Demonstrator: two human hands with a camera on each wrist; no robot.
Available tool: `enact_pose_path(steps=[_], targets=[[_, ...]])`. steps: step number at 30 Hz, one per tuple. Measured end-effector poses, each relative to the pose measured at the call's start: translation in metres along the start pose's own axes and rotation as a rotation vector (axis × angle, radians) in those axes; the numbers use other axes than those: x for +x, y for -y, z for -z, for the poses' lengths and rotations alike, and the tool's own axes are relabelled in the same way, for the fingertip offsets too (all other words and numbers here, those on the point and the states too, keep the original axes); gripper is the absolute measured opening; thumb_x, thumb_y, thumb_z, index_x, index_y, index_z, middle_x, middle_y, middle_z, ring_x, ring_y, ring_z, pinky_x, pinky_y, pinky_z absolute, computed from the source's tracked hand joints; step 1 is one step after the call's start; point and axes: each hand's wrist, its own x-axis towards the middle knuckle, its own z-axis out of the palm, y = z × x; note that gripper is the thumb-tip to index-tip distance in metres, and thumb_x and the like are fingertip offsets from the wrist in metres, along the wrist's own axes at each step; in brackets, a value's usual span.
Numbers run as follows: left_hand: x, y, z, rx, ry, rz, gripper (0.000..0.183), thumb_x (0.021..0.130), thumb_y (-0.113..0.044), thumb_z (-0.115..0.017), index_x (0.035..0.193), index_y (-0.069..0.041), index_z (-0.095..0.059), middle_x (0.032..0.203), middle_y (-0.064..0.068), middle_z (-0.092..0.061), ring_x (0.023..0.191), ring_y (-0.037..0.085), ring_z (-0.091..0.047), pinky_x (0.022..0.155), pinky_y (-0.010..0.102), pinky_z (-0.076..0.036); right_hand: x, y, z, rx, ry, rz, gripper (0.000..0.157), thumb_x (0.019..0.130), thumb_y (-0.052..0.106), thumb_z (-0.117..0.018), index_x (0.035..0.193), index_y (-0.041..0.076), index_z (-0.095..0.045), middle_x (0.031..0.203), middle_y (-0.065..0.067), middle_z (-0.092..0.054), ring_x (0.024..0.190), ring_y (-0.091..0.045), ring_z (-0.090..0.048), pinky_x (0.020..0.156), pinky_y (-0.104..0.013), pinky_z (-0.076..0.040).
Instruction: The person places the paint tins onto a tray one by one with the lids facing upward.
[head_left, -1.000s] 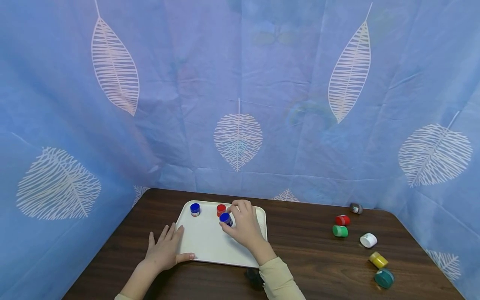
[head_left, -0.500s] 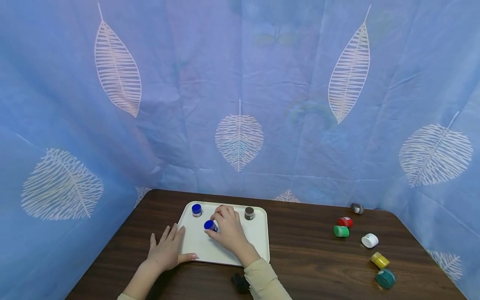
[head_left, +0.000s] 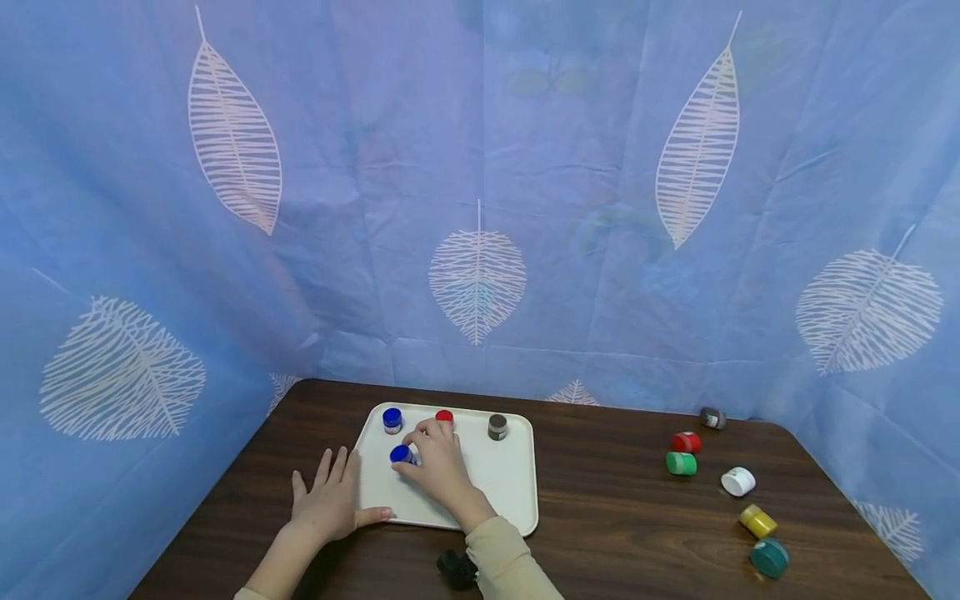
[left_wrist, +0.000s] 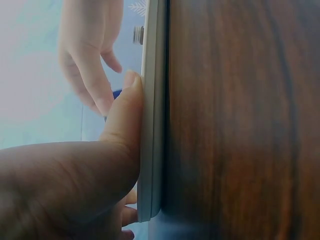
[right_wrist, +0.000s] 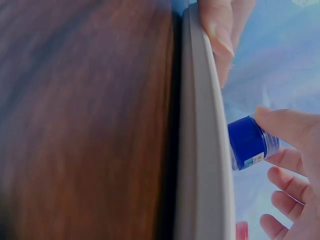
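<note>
My right hand [head_left: 441, 473] pinches a small blue paint jar [head_left: 402, 454] between thumb and fingers, over the left half of a white tray [head_left: 498, 492]. The right wrist view has this jar [right_wrist: 247, 142] slightly tilted, its lower end close to the tray rim in that view. My left hand [head_left: 326, 502] lies at the tray's front left corner, fingers spread straight along the left edge and thumb [left_wrist: 125, 112] on the front rim. Along the tray's back stand another blue jar [head_left: 392, 420], a red jar [head_left: 445, 415] partly hidden by my right hand, and a brown jar [head_left: 497, 427].
On the right of the dark wooden table [head_left: 615, 483] lie several more jars: dark brown [head_left: 712, 417], red [head_left: 686, 442], green [head_left: 681, 463], white [head_left: 738, 481], yellow [head_left: 757, 522] and teal [head_left: 769, 557]. A blue leaf-patterned cloth [head_left: 585, 317] hangs behind the table.
My right hand has carried the blue jar leftward across the tray, uncovering the brown jar and passing in front of the red one. The left hand stays at the tray corner.
</note>
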Motion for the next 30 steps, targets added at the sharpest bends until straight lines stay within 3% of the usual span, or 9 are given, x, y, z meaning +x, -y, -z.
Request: enact_pose_path(steps=[8,16,30], targets=[[0.001,0.001,0.000,0.003,0.010,0.028,0.132,0.064,-0.088,-0.056,0.152,0.004,-0.024,0.159,0.029,-0.018,0.147,0.049,-0.012,0.105,0.081,-0.001,0.006,0.007,-0.011,-0.035,0.030,0.015,0.032,0.080,0.041,-0.079,0.101,0.018,-0.074,0.112,-0.002,-0.060,0.106,-0.020,-0.047,0.087,-0.036,-0.044],[0.000,0.000,0.001,0.000,0.021,0.042,0.132,0.064,-0.087,-0.058,0.152,0.005,-0.023,0.159,0.030,-0.015,0.147,0.049,-0.011,0.104,0.081,-0.001,0.013,0.009,-0.016,-0.031,0.076,-0.039,0.032,0.080,0.041,-0.079,0.102,0.018,-0.074,0.112,-0.003,-0.059,0.106,-0.020,-0.046,0.086,-0.036,-0.044],[-0.001,0.000,0.001,-0.008,0.030,0.041,0.130,0.066,-0.087,-0.057,0.152,0.004,-0.023,0.159,0.030,-0.016,0.147,0.050,-0.011,0.102,0.083,-0.002,0.022,0.014,-0.021,-0.071,0.074,-0.057,0.033,0.079,0.046,-0.078,0.101,0.021,-0.074,0.109,-0.002,-0.061,0.102,-0.019,-0.048,0.078,-0.031,-0.042]])
